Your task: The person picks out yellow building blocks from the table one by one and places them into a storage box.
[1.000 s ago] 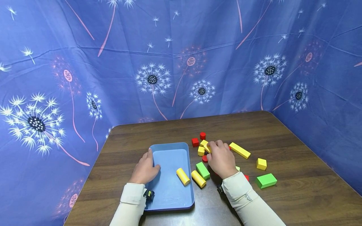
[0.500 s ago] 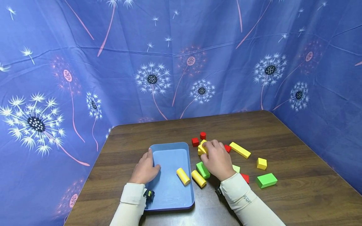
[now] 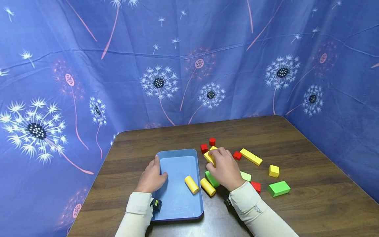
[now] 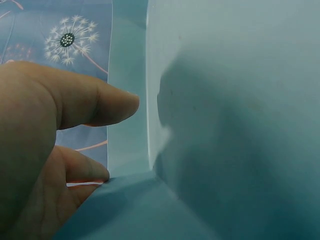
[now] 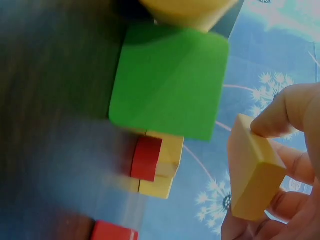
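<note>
A shallow blue tray [image 3: 173,210] stands left of centre with a yellow cylinder [image 3: 191,185] lying in it. My left hand [image 3: 151,177] rests over the tray's left rim, fingers outside and thumb over the inside. In the left wrist view, the thumb [image 4: 117,104] shows apart from the tray wall. My right hand [image 3: 225,169] pinches a yellow block [image 5: 252,172] between thumb and fingers. That block is raised right of the tray, above a loose group of toy blocks. A green block [image 3: 211,179] lies partly hidden under this hand.
Beside the tray lies another yellow cylinder [image 3: 208,187]. Red blocks [image 3: 204,148] sit farther back. To the right are a long yellow block [image 3: 251,157], a yellow cube [image 3: 273,171], a green block [image 3: 279,189] and a red block [image 3: 256,187]. Patterned blue cloth [image 3: 183,65] hangs behind the table.
My right hand has moved left with the yellow block. A red block behind the hand and a pale green one beside it have come into fuller view. The left hand stays in place.
</note>
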### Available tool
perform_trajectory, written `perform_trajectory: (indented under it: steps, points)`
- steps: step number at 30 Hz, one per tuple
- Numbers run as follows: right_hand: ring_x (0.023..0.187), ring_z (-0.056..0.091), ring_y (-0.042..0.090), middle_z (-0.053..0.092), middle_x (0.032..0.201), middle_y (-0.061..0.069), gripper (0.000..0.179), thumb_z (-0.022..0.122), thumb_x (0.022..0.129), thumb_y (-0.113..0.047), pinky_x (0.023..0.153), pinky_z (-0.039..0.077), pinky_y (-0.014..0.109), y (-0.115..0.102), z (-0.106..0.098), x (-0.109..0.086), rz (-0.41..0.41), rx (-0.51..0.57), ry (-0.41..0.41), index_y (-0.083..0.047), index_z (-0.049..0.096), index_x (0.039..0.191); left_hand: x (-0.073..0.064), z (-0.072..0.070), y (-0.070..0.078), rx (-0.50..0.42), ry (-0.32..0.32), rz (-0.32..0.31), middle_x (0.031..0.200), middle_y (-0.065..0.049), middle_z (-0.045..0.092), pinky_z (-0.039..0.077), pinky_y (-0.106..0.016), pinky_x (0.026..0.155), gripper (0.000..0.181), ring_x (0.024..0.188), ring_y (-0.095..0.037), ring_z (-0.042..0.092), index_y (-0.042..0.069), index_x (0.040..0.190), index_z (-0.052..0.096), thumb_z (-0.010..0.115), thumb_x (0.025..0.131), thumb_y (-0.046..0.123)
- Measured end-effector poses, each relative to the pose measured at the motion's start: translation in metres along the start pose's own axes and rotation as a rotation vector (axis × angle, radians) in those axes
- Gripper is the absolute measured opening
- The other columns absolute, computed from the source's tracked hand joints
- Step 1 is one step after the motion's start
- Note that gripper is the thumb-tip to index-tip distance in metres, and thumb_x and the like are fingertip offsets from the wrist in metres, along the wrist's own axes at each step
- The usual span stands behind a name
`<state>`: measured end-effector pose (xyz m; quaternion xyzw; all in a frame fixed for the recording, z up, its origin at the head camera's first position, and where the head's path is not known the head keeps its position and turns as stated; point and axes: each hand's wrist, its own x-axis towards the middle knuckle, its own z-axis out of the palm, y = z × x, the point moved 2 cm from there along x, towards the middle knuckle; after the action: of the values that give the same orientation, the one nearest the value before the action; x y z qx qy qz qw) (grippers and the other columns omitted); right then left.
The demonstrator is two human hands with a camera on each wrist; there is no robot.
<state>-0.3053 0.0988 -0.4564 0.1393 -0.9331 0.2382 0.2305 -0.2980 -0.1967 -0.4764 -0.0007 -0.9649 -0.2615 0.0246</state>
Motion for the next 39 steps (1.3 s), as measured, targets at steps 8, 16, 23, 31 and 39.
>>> perform_trajectory:
  steps: [8, 16, 23, 31, 39]
  points:
    - [0.083, 0.053, 0.018, 0.065, 0.103, 0.001, 0.030, 0.074, 0.081, -0.019, 0.067, 0.046, 0.029, -0.014, 0.006, -0.005, -0.081, 0.029, -0.017, -0.016, 0.073, 0.110, 0.001, 0.001, -0.002, -0.013, -0.001, -0.008, 0.161, -0.028, 0.038, 0.043, -0.065, 0.111, 0.088, 0.143, -0.047, 0.046, -0.005, 0.163, 0.019, 0.068, 0.096, 0.026]
    - [0.088, 0.056, 0.015, 0.065, 0.104, -0.001, 0.030, 0.074, 0.082, -0.021, 0.073, 0.052, 0.031, -0.026, 0.008, -0.010, -0.111, 0.057, -0.048, -0.017, 0.073, 0.112, 0.002, 0.002, -0.002, -0.013, -0.002, 0.003, 0.162, -0.028, 0.036, 0.042, -0.066, 0.112, 0.087, 0.145, -0.047, 0.045, -0.006, 0.162, 0.020, 0.067, 0.096, 0.025]
    - [0.092, 0.059, 0.012, 0.066, 0.105, -0.004, 0.030, 0.074, 0.081, -0.021, 0.075, 0.057, 0.030, -0.036, 0.010, -0.014, -0.184, 0.073, -0.079, -0.019, 0.073, 0.112, 0.002, 0.002, -0.002, -0.011, -0.003, -0.004, 0.162, -0.027, 0.036, 0.042, -0.067, 0.111, 0.088, 0.145, -0.047, 0.044, -0.005, 0.162, 0.020, 0.068, 0.096, 0.025]
    - [0.089, 0.057, 0.007, 0.066, 0.103, -0.007, 0.031, 0.075, 0.080, -0.020, 0.071, 0.054, 0.025, -0.041, 0.013, -0.017, -0.226, 0.078, -0.084, -0.020, 0.073, 0.110, 0.001, 0.001, -0.002, -0.014, 0.000, -0.013, 0.163, -0.026, 0.036, 0.042, -0.066, 0.112, 0.087, 0.145, -0.047, 0.044, -0.005, 0.162, 0.021, 0.068, 0.096, 0.026]
    - [0.088, 0.055, 0.005, 0.065, 0.103, -0.007, 0.030, 0.076, 0.081, -0.023, 0.070, 0.055, 0.020, -0.052, 0.015, -0.022, -0.271, 0.118, -0.126, -0.019, 0.076, 0.111, 0.000, 0.000, -0.001, -0.009, 0.002, -0.013, 0.162, -0.027, 0.037, 0.043, -0.066, 0.111, 0.088, 0.144, -0.047, 0.045, -0.004, 0.162, 0.020, 0.069, 0.095, 0.025]
